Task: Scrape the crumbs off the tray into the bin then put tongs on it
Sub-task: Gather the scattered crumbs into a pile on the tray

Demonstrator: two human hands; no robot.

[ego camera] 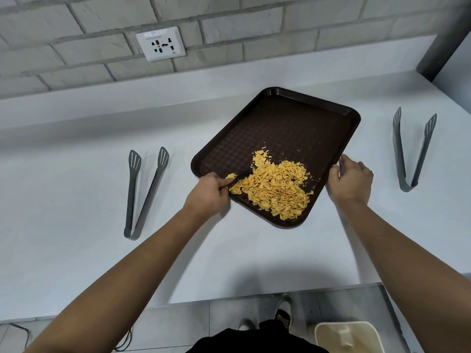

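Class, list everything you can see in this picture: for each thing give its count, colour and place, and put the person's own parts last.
tray: one, dark brown, on the counter, centre, set at an angle
crumbs: one heap, yellow, on the tray's near end
left tongs: one, grey, on the counter left of the tray
right tongs: one, grey, on the counter right of the tray
counter: one, white, against the wall
socket: one, white, on the brick wall
bin: one, cream, lid on, on the floor at bottom right
left hand: grips the tray's left edge
right hand: grips the tray's right edge
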